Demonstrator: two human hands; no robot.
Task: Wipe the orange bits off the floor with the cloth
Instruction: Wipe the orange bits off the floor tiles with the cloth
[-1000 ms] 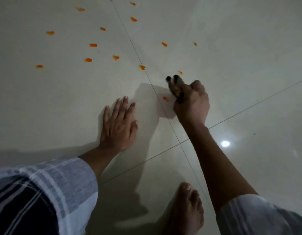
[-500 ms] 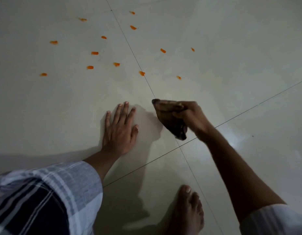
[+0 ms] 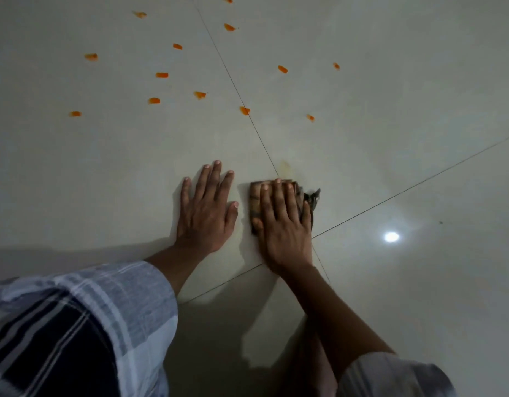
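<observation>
Nearest: plaid sleeve point(image 3: 84, 316) at lower left; the bare foot seen half a second ago is out of frame now. Left hand point(image 3: 206, 207) flat on the floor point(image 3: 419, 138), fingers spread, holding nothing, same bracing spot as before. Right hand point(image 3: 282, 224) has changed: a second ago it was fisted around the bunched cloth out by the near bits, half a second ago it was pulling back with the cloth pinched, now it's palm-down with fingers extended, pressing the cloth point(image 3: 256, 202) flat against the tile right on the grout line point(image 3: 264, 151), just beside the left hand. So pinned under the palm, not gripped in a fist. Faint yellowish smear point(image 3: 286, 167) just beyond the fingertips, where an orange bit lay a second ago; looks like that one got dragged in and left residue. My read: one bit cleared, smear needs a second pass. Farther out, about a dozen orange bits point(image 3: 244, 110) are untouched across both tiles. Task barely started.
</observation>
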